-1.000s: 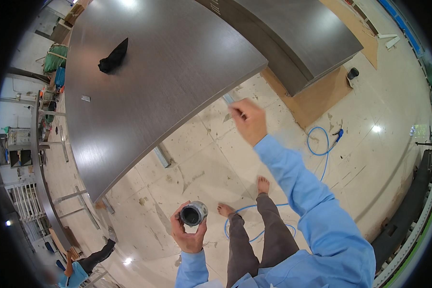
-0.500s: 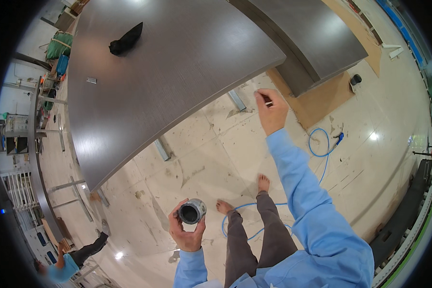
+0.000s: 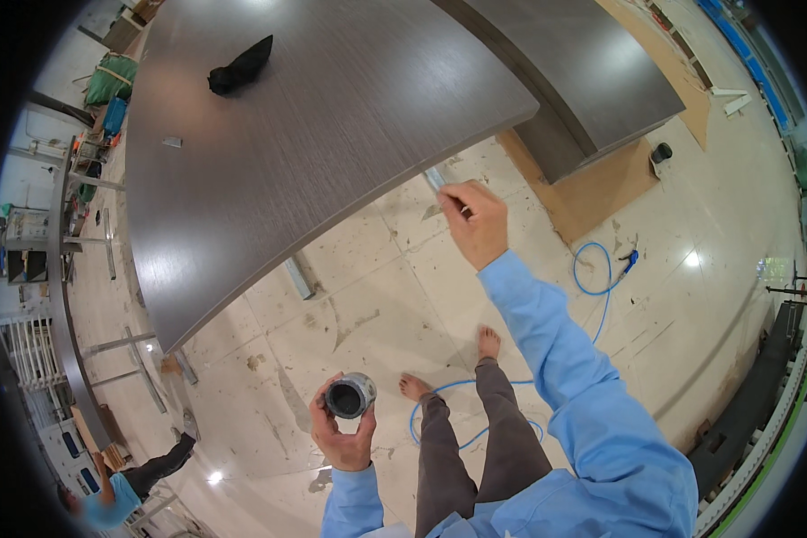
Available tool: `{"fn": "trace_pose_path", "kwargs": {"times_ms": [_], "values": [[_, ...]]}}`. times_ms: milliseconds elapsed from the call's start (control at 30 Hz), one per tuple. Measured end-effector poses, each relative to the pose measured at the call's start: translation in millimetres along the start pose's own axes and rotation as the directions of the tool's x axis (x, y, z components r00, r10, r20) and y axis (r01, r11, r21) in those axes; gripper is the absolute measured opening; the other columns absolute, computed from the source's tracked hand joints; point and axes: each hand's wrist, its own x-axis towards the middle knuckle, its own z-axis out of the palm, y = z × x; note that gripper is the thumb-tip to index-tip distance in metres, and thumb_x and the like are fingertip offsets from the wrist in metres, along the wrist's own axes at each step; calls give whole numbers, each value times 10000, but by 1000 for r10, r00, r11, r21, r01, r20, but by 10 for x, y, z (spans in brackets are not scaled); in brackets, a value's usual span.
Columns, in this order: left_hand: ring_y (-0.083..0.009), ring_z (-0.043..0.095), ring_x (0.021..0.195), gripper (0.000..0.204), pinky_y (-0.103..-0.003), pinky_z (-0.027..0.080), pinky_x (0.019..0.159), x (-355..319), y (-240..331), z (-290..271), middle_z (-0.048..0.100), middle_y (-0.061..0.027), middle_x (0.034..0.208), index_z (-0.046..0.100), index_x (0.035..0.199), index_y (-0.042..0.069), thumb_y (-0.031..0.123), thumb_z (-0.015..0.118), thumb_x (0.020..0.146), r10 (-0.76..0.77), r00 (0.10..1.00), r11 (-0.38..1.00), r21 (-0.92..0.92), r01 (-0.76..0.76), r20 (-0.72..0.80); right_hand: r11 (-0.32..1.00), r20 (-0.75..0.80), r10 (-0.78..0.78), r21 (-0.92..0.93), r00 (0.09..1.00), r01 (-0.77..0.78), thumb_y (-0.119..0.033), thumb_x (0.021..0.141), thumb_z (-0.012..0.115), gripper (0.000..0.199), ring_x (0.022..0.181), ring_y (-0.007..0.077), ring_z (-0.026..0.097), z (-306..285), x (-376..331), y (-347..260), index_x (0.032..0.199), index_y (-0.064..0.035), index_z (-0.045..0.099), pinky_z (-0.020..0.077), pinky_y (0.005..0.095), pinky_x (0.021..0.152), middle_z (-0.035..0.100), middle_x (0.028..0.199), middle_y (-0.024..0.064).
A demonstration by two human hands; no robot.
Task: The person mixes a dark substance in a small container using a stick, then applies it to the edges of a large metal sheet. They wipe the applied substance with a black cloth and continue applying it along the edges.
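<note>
My left hand (image 3: 339, 445) is wrapped round a small round can (image 3: 360, 386), open at the top, with dark grey stuff inside. It is held low over the floor, in front of my bare feet. My right hand (image 3: 479, 229) is closed in a pinch just off the front edge of a large dark wood-grain tabletop (image 3: 332, 125). What those fingers hold, if anything, is too small to make out. On the tabletop lie a crumpled black bag or cloth (image 3: 242, 68) and a small silvery piece (image 3: 172, 142).
A second dark wood-grain unit (image 3: 601, 76) stands at the right on brown cardboard (image 3: 592, 190), with a dark cup (image 3: 661, 153) beside it. A blue air hose (image 3: 608, 309) with a blow gun curls across the floor. Metal supports (image 3: 299, 278) show under the tabletop. Another person (image 3: 121, 493) is at the lower left.
My right hand has moved left and slightly down, still pinched, along the tabletop's front edge. My left hand with the can has shifted slightly left.
</note>
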Motion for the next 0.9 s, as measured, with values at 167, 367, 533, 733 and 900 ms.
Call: {"fn": "trace_pose_path", "kwargs": {"times_ms": [167, 367, 533, 733, 900], "values": [[-265, 683, 1191, 667, -376, 554, 1048, -3, -4, -21, 656, -192, 1346, 554, 1339, -34, -66, 832, 734, 11, 1000, 1000, 9, -11, -15, 999, -290, 43, 8, 956, -43, -11, 905, 743, 86, 706, 180, 668, -63, 11, -7, 991, 1, 746, 526, 293, 659, 726, 871, 103], [-263, 684, 1184, 668, -376, 555, 1045, 15, -6, -40, 651, -190, 1344, 554, 1340, -34, -67, 832, 734, 14, 1000, 1000, 7, -14, -3, 998, -78, 70, 0, 994, -70, -5, 902, 739, 84, 727, 165, 679, -114, 62, 42, 986, -2, 747, 531, 283, 666, 722, 852, 96], [-265, 683, 1184, 670, -377, 555, 1042, 18, -8, -36, 650, -192, 1343, 555, 1339, -37, -59, 840, 732, 8, 1000, 999, -37, -7, 9, 999, -84, -31, -18, 996, 30, -8, 907, 735, 71, 710, 177, 678, 8, 15, -141, 977, -1, 749, 535, 293, 660, 726, 857, 103], [-259, 684, 1179, 657, -374, 555, 1040, 8, 8, -30, 653, -186, 1336, 560, 1334, -36, -65, 835, 737, 20, 1000, 1000, -20, -20, -7, 999, -99, 36, -18, 994, -38, -11, 922, 724, 62, 708, 191, 675, -9, 33, -148, 973, -6, 759, 539, 305, 652, 722, 852, 105], [-259, 684, 1168, 652, -380, 557, 1039, -3, -5, -27, 652, -187, 1332, 560, 1334, -33, -67, 832, 743, -9, 1000, 1000, 4, 9, 2, 998, 59, -66, -21, 996, 67, -23, 917, 734, 93, 726, 177, 687, 90, -63, -36, 1005, -13, 762, 538, 300, 654, 741, 898, 113]]}}
